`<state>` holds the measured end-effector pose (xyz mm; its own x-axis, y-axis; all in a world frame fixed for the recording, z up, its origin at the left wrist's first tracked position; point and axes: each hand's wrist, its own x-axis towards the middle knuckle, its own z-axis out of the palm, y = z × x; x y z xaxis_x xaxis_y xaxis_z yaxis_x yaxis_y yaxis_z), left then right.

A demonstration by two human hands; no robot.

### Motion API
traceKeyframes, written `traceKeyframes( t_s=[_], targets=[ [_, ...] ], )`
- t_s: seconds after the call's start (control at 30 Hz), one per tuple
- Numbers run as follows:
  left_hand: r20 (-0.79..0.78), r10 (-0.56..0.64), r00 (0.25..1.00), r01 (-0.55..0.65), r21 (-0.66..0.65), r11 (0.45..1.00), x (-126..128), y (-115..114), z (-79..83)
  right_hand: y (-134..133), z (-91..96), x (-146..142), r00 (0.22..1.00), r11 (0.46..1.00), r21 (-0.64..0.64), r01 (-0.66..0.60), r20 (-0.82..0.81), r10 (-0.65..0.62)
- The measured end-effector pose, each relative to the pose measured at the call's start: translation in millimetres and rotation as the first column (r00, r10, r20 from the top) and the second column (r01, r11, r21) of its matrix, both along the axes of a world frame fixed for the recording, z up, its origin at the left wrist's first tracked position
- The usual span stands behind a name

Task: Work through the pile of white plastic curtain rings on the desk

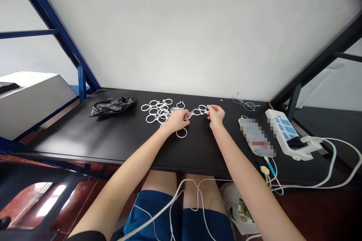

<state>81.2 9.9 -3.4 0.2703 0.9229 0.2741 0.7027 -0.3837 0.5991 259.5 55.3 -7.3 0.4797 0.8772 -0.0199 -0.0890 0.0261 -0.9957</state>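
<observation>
A pile of white plastic rings [152, 118] lies on the black desk, several of them overlapping; some have a small gap with a clasp-like end. My left hand [177, 120] is at the pile's right edge, its thumb and fingers closed on a white ring [187, 118]. One more ring [181, 132] lies just below that hand. Between my hands are two rings [197, 112] close together; whether they are linked I cannot tell. To the right, my right hand [216, 115] pinches a small white part, seemingly a ring's end, mostly covered by the fingers.
A crumpled black plastic bag [113, 106] lies on the left of the desk [85, 135]. Glasses [249, 106], a phone [256, 137] and a white power strip [288, 133] with plugs are at the right. White cables [333, 158] loop over the desk edge and my lap.
</observation>
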Motion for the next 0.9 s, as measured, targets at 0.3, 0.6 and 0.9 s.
traceKeyframes(
  t_s=[0.3, 0.6, 0.9],
  targets=[
    [0.225, -0.001, 0.974, 0.002, -0.005, 1.0, 0.2, 1.2, 1.9, -0.2, 1.5, 0.6, 0.997, 0.998, 0.016, 0.057, -0.052, -0.056],
    [0.451, 0.022, 0.892, 0.034, -0.115, 0.993, -1.1, 7.4, 0.0, -0.8, 3.7, -1.3, 0.992, 0.993, 0.097, 0.062, -0.114, -0.05],
    [0.652, 0.1, 0.751, 0.088, -0.25, 0.964, 3.2, 3.0, 8.0, -2.3, 5.3, -2.9, 0.986, 0.99, 0.134, 0.033, -0.165, -0.011]
  ],
)
